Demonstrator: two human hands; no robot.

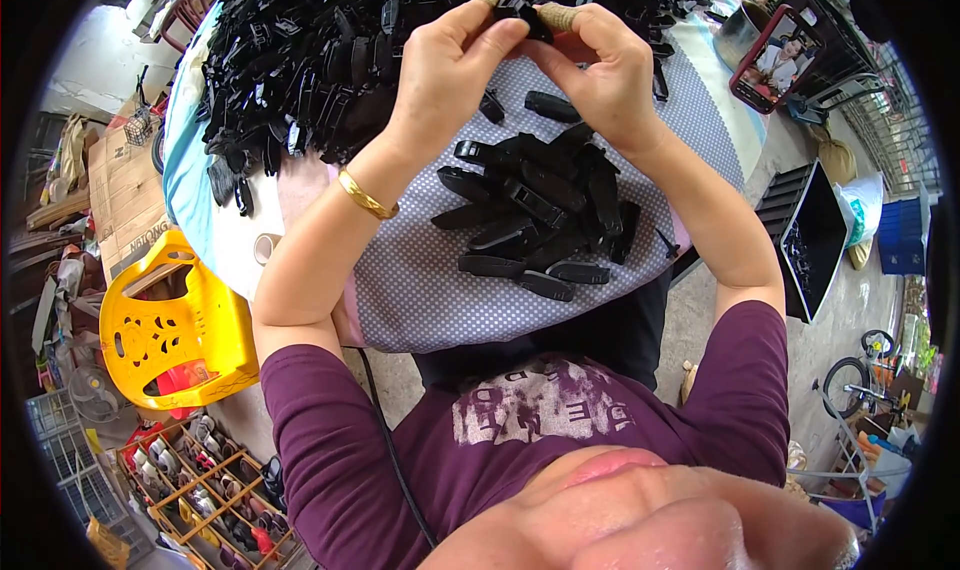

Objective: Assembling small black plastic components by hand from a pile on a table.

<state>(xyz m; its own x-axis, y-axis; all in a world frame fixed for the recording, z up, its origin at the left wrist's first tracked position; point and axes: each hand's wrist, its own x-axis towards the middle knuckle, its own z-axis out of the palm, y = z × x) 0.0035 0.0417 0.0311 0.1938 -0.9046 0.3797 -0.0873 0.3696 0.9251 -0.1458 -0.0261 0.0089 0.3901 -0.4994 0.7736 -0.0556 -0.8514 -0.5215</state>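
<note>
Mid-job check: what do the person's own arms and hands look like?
Dark purple sleeves end just above the elbows. A gold bangle circles the left forearm. The left hand and right hand each wear a tan textured finger cover. A thin black cable runs near the left sleeve.

Large block capitals are printed in rows on the front of the purple shirt (425, 450), set in a pale, worn-looking patch (540, 404), and are partly broken up. On the brown cardboard (130, 190) at the left, a slanting row of dark capitals is carried lower down, and a single dark capital is seen higher up. The blue-green print on the white bag (862, 213) at the right is too small to be read.
</note>
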